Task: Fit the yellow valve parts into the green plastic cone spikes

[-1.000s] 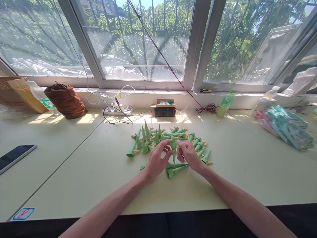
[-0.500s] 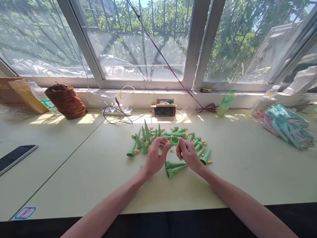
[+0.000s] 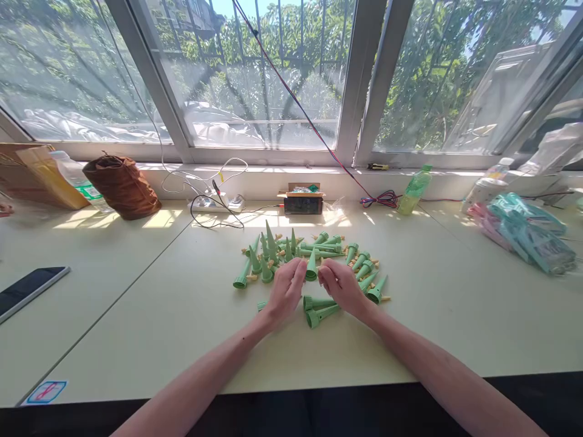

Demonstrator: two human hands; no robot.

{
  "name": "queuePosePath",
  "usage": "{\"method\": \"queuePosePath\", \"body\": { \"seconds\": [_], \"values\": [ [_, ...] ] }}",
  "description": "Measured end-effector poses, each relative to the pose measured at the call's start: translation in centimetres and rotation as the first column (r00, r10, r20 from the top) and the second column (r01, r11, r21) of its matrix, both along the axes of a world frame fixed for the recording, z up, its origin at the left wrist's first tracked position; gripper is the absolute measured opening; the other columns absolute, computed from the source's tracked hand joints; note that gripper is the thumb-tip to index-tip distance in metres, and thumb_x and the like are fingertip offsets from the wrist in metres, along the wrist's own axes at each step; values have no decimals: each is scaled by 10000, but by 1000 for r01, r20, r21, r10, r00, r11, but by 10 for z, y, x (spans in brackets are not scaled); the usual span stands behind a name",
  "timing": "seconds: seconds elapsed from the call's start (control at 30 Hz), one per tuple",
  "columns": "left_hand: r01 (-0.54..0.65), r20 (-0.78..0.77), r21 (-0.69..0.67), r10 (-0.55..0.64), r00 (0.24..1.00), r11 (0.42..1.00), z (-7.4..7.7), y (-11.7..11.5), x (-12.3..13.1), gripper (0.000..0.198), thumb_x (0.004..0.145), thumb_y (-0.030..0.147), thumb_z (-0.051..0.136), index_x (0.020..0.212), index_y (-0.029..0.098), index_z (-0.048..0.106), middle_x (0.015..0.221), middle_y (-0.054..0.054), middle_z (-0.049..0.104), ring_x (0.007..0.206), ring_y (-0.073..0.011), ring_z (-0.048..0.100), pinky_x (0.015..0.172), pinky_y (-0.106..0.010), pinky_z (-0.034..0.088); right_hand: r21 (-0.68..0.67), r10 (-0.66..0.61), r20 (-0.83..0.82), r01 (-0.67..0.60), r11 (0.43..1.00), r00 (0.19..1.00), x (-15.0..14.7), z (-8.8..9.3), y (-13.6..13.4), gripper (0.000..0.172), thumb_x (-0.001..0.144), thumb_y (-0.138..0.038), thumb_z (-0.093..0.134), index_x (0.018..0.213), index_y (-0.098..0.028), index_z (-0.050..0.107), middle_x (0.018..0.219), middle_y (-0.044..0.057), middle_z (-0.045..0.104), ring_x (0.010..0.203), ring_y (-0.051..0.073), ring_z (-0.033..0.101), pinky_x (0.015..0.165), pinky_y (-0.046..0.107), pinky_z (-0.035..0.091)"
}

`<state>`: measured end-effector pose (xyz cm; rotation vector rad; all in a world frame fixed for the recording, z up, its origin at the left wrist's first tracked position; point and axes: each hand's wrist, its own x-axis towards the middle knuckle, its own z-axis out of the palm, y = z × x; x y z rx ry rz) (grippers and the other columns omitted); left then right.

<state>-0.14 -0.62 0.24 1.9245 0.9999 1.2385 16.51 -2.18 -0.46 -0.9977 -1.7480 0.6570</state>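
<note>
A green plastic watering spike (image 3: 311,267) stands tip up between my hands, its wide end facing down. My left hand (image 3: 288,285) is closed on its left side. Just right of the spike, my right hand (image 3: 339,282) is pinched; the small thing at its fingertips is mostly hidden. Two more green spikes (image 3: 321,315) lie on the table below my hands. Beyond my left hand is a cluster of upright and lying spikes (image 3: 266,270). Several others with small tan valves (image 3: 363,262) lie in an arc beyond and beside my right hand.
A black device (image 3: 303,205) with an open box on top stands behind the spikes. At left are a power strip (image 3: 214,203), brown bag (image 3: 121,185) and phone (image 3: 31,288). A green bottle (image 3: 414,191) and plastic packets (image 3: 531,233) stand or lie at right.
The spike between my hands has turned over: its open end faced up towards me, and now its tip points up. My left fingers have closed further around it.
</note>
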Motion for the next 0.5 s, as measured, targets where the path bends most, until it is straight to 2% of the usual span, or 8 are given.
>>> {"method": "queuePosePath", "body": {
  "seconds": [0.23, 0.5],
  "values": [
    [73, 0, -56, -73, 997, 996, 4, -2, 1, 438, 1009, 458, 366, 688, 176, 461, 659, 8, 469, 617, -126, 447, 602, -269, 351, -22, 8, -53, -9, 1000, 999, 0, -6, 2, 414, 1033, -457, 345, 712, -218, 452, 516, -47, 453, 448, 102, 423, 478, 228, 346],
    [172, 9, -34, -172, 985, 984, 3, -1, 0, 314, 989, 411, 438, 807, 168, 518, 771, -7, 494, 682, -120, 505, 607, -237, 433, -70, 13, -159, -24, 997, 987, -1, -7, 4, 406, 1020, -507, 368, 727, -227, 399, 525, -51, 467, 427, 94, 418, 440, 225, 347]
  ]
}}
